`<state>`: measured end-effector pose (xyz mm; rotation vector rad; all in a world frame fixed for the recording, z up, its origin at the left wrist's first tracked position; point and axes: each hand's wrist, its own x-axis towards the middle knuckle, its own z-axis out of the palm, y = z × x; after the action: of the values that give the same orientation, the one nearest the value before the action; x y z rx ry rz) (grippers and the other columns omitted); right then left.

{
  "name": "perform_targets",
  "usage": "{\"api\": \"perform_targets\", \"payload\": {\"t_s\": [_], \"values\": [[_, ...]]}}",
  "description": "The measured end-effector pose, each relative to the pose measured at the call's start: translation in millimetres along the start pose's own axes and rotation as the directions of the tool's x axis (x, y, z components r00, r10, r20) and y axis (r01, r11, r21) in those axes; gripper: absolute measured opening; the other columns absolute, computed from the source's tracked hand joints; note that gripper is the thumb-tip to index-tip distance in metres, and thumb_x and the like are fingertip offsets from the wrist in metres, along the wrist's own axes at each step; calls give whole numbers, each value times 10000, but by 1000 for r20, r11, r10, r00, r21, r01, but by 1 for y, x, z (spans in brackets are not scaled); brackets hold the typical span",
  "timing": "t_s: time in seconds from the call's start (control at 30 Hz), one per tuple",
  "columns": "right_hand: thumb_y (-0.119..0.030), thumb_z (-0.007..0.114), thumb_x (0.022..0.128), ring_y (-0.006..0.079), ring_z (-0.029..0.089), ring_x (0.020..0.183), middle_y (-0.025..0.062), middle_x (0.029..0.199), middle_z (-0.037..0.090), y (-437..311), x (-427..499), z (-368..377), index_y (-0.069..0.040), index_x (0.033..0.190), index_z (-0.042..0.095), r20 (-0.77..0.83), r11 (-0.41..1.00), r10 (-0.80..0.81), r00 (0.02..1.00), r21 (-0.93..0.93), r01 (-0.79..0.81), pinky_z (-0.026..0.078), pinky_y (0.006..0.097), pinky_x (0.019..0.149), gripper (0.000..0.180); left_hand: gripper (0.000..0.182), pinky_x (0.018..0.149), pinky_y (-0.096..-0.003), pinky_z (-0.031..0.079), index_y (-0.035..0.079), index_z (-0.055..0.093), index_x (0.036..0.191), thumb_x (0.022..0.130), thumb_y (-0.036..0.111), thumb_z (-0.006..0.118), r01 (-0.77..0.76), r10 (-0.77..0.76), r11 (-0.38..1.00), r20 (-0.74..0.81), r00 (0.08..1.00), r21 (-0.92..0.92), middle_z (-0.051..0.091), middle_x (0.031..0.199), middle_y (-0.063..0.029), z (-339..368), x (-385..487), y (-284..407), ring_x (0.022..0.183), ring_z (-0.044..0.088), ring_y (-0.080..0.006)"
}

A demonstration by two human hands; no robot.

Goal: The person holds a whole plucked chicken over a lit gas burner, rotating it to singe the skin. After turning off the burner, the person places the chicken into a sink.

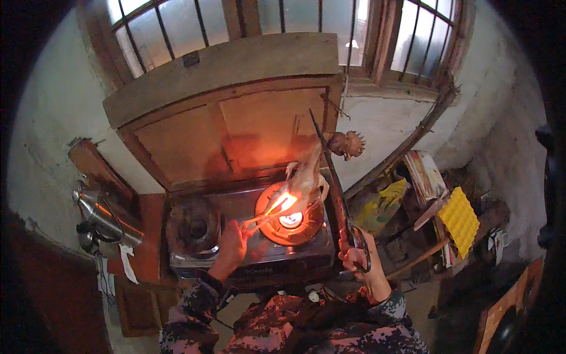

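A plucked chicken [305,177] is stretched over the lit right burner [289,221] of a two-burner gas stove [269,270], with bright flame against its lower part. My left hand [234,243] is closed around the bird's legs, in front of the burner's left side. To the right of the burner, my right hand [356,254] grips the handles of long fire tongs [336,186]. The tongs point up and away, and their upper part lies at the chicken's neck. Its head with a comb [347,145] hangs out on the right of them.
A wooden panel [230,128] stands behind the stove, under barred windows. At left are the unlit burner [196,225] and a steel kettle or flask [110,217]. On the right, a shelf holds a yellow plastic bag [384,203], papers [426,175] and a yellow egg tray [460,221].
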<state>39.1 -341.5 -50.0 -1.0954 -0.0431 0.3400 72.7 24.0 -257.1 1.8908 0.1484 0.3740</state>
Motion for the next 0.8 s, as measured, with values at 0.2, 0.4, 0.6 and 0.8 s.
{"api": "perform_targets", "payload": {"t_s": [0.2,0.4,0.6,0.8], "values": [[17,518,656,149,521,481,62,721,519,-9,-4,9,-30,1054,528,-45,982,102,994,-155,-108,347,239,367,400,290,638,-486,446,-26,444,949,808,113,657,-80,20,869,127,992,489,556,811,-214,-4,-37,82,764,569,-406],[4,484,571,127,377,406,29,634,432,-9,-7,40,-20,916,510,-145,974,90,985,-195,-117,274,239,361,347,316,587,-465,465,-31,460,926,807,164,679,-99,47,878,121,992,468,575,805,-229,-3,-37,95,704,599,-393],[-2,485,572,119,384,431,15,616,407,-1,-7,59,-25,896,507,-182,972,82,980,-202,-119,278,239,372,326,331,562,-462,472,-21,466,916,799,184,698,-191,147,896,139,979,401,577,803,-220,2,-36,75,681,596,-396],[-99,646,647,46,440,489,-42,679,449,5,-9,71,-67,968,500,-164,970,79,983,-216,-114,354,178,412,354,375,599,-458,485,-19,453,965,807,226,688,-211,161,883,151,975,419,570,824,-218,10,-38,72,715,593,-402]]}}
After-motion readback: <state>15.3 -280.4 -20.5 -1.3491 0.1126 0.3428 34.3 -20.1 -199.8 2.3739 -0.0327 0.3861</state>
